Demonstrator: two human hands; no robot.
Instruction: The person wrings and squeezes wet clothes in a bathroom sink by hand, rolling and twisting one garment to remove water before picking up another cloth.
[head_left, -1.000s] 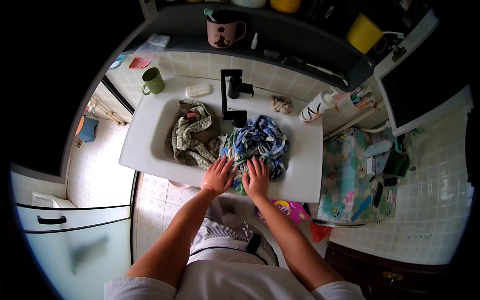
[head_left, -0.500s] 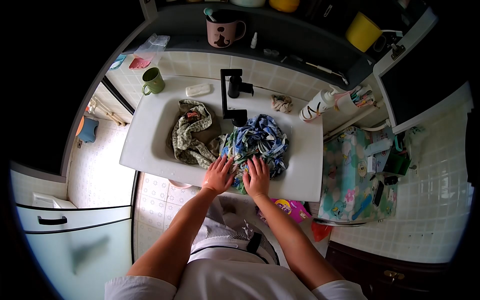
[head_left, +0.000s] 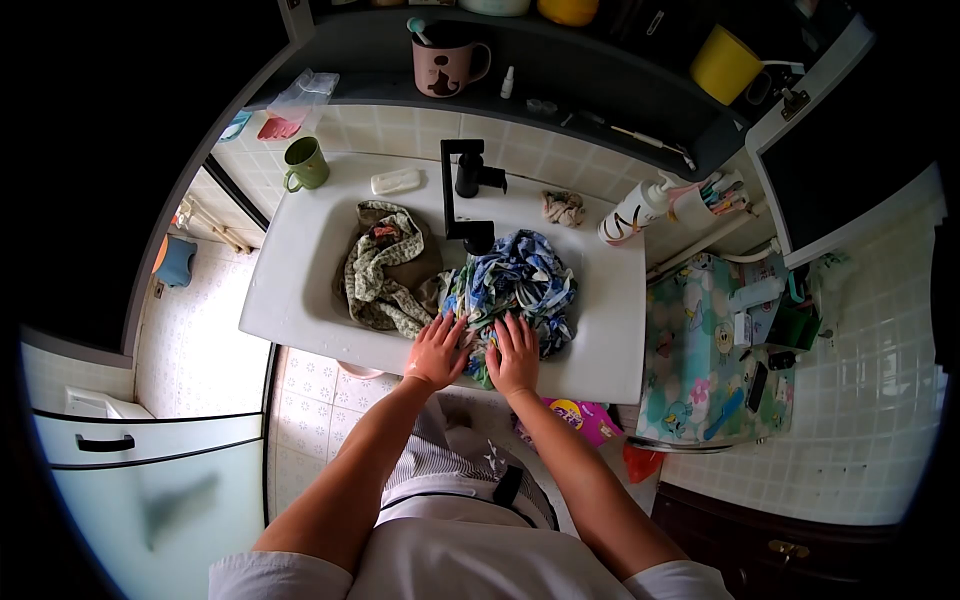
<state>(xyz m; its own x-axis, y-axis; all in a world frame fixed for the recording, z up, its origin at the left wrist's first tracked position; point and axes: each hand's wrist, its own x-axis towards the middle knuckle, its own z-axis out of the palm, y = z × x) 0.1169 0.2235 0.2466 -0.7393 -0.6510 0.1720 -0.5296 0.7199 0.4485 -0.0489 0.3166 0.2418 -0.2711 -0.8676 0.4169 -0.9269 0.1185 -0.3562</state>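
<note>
A bunched blue and green patterned cloth point(head_left: 520, 275) lies over the right part of the white sink point(head_left: 290, 290). My left hand point(head_left: 437, 350) rests at the sink's front rim, fingers stretched out, touching the cloth's left edge. Flat on the cloth's front part lies my right hand point(head_left: 513, 355), with its fingers spread. A wet olive and cream patterned cloth point(head_left: 375, 270) is heaped in the basin, just beyond my left hand. The black faucet point(head_left: 465, 190) stands behind, its spout over the blue cloth. What lies under the blue cloth is hidden.
On the sink's back ledge are a green mug point(head_left: 305, 164), a white soap bar point(head_left: 396, 181), a small crumpled beige item point(head_left: 564, 208) and a white pump bottle point(head_left: 635, 212). A dark shelf point(head_left: 560, 60) with a pink mug point(head_left: 445, 70) overhangs the back. An open cabinet door point(head_left: 850, 140) juts in at right.
</note>
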